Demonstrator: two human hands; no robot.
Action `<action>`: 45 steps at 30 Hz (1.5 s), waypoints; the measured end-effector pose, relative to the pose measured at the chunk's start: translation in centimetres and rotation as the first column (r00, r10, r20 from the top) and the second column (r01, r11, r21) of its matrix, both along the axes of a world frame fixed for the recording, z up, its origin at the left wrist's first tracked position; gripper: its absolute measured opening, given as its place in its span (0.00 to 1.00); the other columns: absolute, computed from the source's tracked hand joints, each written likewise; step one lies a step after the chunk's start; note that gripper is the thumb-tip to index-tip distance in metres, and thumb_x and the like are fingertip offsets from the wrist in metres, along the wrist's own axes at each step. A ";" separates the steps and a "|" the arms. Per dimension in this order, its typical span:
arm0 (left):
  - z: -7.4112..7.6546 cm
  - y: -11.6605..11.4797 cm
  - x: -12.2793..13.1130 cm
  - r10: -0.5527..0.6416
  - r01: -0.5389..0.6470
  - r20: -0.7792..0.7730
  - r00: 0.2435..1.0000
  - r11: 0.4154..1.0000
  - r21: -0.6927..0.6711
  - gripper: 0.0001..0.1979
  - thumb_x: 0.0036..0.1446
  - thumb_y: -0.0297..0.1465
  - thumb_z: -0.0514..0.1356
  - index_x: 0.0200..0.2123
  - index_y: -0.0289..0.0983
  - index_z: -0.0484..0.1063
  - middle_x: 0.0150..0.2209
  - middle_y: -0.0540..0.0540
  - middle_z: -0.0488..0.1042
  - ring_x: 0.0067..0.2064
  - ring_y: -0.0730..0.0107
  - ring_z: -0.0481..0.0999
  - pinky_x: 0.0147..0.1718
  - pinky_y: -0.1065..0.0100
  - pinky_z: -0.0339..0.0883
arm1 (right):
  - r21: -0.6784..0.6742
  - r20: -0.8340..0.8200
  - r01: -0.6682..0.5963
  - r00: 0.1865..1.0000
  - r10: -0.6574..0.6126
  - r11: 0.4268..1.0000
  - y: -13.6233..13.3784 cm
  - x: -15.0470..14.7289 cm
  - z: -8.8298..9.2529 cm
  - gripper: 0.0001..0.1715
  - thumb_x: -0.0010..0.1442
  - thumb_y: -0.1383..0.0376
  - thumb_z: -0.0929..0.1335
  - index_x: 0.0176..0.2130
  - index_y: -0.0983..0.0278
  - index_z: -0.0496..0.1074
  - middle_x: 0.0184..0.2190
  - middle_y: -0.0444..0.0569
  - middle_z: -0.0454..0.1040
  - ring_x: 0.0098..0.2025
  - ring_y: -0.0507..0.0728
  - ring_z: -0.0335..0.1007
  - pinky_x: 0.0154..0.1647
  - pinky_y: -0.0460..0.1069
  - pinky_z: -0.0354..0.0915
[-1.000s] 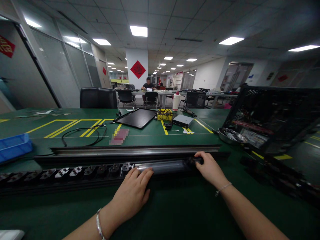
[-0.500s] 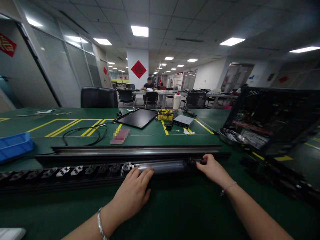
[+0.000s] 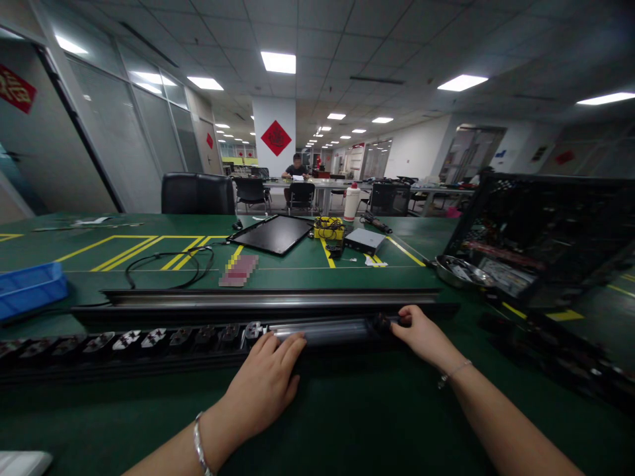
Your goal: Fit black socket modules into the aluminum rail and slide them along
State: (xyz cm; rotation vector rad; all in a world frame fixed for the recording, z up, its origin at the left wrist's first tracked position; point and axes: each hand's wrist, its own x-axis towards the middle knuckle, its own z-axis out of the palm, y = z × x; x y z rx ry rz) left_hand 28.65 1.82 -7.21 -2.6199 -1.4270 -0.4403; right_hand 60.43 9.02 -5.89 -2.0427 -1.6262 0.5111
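Green, yellow-striped worktop [image 3: 362, 416] spreads under my two hands, its far edge in sight and its near edge out of my view. Leftward I pick out a blue plastic bin [image 3: 30, 291], well short of the far edge. Next runs a long black rail with socket-like modules [image 3: 207, 335], the thing in work, nearly parallel to the far edge. Just behind it, and nearer the far edge, is a black channel with a silver metal strip inside [image 3: 272, 301]. My left hand [image 3: 265, 377] rests palm down, fingertips on the left part of the rail's smooth greyish section [image 3: 332, 330], flat rather than gripping. Well apart from it, my right hand [image 3: 421, 334] has thumb and fingers closed on a small black end piece [image 3: 405, 320] beside a round black knob [image 3: 381, 322]; whether that piece belongs to the rail I cannot tell remotely. Farther right sit a round steel bowl [image 3: 456, 271] and a tall black open computer case [image 3: 540, 231]. I judge the step in hand to be steadying the rail with the left and working at its right end; the next move calls for an even press and a careful pinch.
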 end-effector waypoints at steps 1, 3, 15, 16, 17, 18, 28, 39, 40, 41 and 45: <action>0.0 0.0 0.0 -0.001 0.001 0.000 1.000 1.000 0.002 0.27 0.53 0.28 0.55 0.57 0.40 0.56 0.56 0.46 0.65 0.50 0.60 0.65 0.55 0.55 0.54 | 0.001 0.001 -0.001 1.000 0.001 1.000 0.0 0.0 0.0 0.21 0.50 0.55 0.67 0.40 0.63 0.62 0.38 0.53 0.72 0.39 0.57 0.70 0.35 0.47 0.61; 0.0 0.0 0.0 -0.002 0.002 -0.001 1.000 1.000 0.006 0.27 0.53 0.28 0.55 0.57 0.40 0.55 0.56 0.45 0.65 0.50 0.59 0.65 0.55 0.54 0.53 | 0.007 0.004 -0.006 1.000 0.006 1.000 0.0 0.0 0.0 0.20 0.50 0.56 0.67 0.40 0.63 0.62 0.38 0.52 0.72 0.38 0.57 0.70 0.34 0.47 0.61; -0.1 0.1 -0.1 -0.011 0.010 0.006 1.000 1.000 0.017 0.28 0.52 0.28 0.55 0.58 0.40 0.55 0.56 0.45 0.66 0.50 0.59 0.66 0.55 0.55 0.54 | 0.037 -0.017 0.014 1.000 -0.013 0.999 0.1 0.4 -0.2 0.16 0.50 0.58 0.67 0.38 0.62 0.64 0.37 0.50 0.74 0.35 0.55 0.70 0.33 0.47 0.60; 0.0 0.1 -0.1 -0.012 0.012 0.006 1.000 1.000 0.018 0.28 0.53 0.28 0.55 0.58 0.40 0.55 0.56 0.45 0.65 0.50 0.59 0.66 0.55 0.55 0.54 | 0.038 -0.018 0.017 1.000 -0.017 0.999 0.1 0.5 -0.2 0.15 0.50 0.59 0.67 0.38 0.62 0.64 0.37 0.50 0.74 0.35 0.55 0.71 0.33 0.47 0.60; 0.0 0.0 -0.1 -0.012 0.012 0.004 1.000 1.000 0.017 0.28 0.53 0.28 0.55 0.58 0.40 0.55 0.56 0.45 0.65 0.50 0.59 0.66 0.55 0.55 0.54 | 0.037 -0.019 0.019 1.000 -0.019 0.999 0.1 0.6 -0.3 0.15 0.50 0.60 0.67 0.39 0.61 0.64 0.37 0.49 0.73 0.35 0.55 0.71 0.32 0.47 0.60; 0.0 0.0 -0.1 -0.010 0.010 0.003 1.000 1.000 0.016 0.28 0.53 0.28 0.55 0.58 0.40 0.55 0.56 0.45 0.65 0.50 0.59 0.66 0.55 0.55 0.54 | 0.036 -0.019 0.021 1.000 -0.020 0.999 0.1 0.7 -0.3 0.15 0.50 0.60 0.66 0.39 0.61 0.63 0.36 0.49 0.73 0.34 0.55 0.71 0.32 0.47 0.60; -0.1 0.1 0.0 -0.007 0.007 0.000 1.000 1.000 0.028 0.28 0.52 0.27 0.55 0.57 0.40 0.55 0.55 0.45 0.66 0.50 0.60 0.66 0.55 0.55 0.54 | 0.050 -0.021 0.024 1.000 -0.023 0.998 0.1 0.6 -0.1 0.11 0.51 0.63 0.65 0.37 0.61 0.63 0.34 0.48 0.73 0.31 0.53 0.69 0.30 0.46 0.60; -0.2 0.1 -0.1 -0.009 0.009 0.000 1.000 1.000 0.014 0.28 0.52 0.27 0.55 0.57 0.40 0.55 0.56 0.45 0.65 0.50 0.60 0.66 0.55 0.55 0.54 | 0.017 -0.012 0.014 1.000 -0.013 1.000 0.1 0.5 0.2 0.11 0.52 0.64 0.65 0.37 0.61 0.63 0.34 0.48 0.73 0.31 0.54 0.69 0.31 0.46 0.59; -0.1 0.1 -0.1 -0.011 0.011 0.000 1.000 1.000 0.016 0.28 0.52 0.27 0.55 0.57 0.40 0.55 0.56 0.45 0.65 0.50 0.60 0.66 0.55 0.55 0.54 | 0.018 -0.009 0.013 1.000 -0.012 1.000 0.1 0.5 0.2 0.10 0.52 0.64 0.65 0.37 0.61 0.62 0.34 0.47 0.73 0.31 0.53 0.69 0.31 0.46 0.59; -0.1 0.1 -0.1 -0.013 0.013 0.000 1.000 1.000 0.019 0.28 0.52 0.27 0.55 0.57 0.40 0.55 0.56 0.45 0.65 0.50 0.60 0.66 0.55 0.55 0.54 | 0.019 -0.007 0.011 1.000 -0.011 1.000 0.1 0.5 0.2 0.10 0.52 0.64 0.65 0.37 0.61 0.62 0.34 0.47 0.72 0.31 0.53 0.69 0.31 0.46 0.59; -0.1 0.1 -0.1 -0.008 0.008 0.005 1.000 1.000 0.021 0.28 0.52 0.27 0.55 0.58 0.40 0.55 0.56 0.46 0.65 0.50 0.59 0.65 0.55 0.55 0.54 | 0.020 -0.003 0.010 1.000 -0.010 1.000 0.1 0.4 0.2 0.09 0.52 0.65 0.65 0.37 0.61 0.62 0.33 0.47 0.72 0.30 0.53 0.68 0.30 0.46 0.58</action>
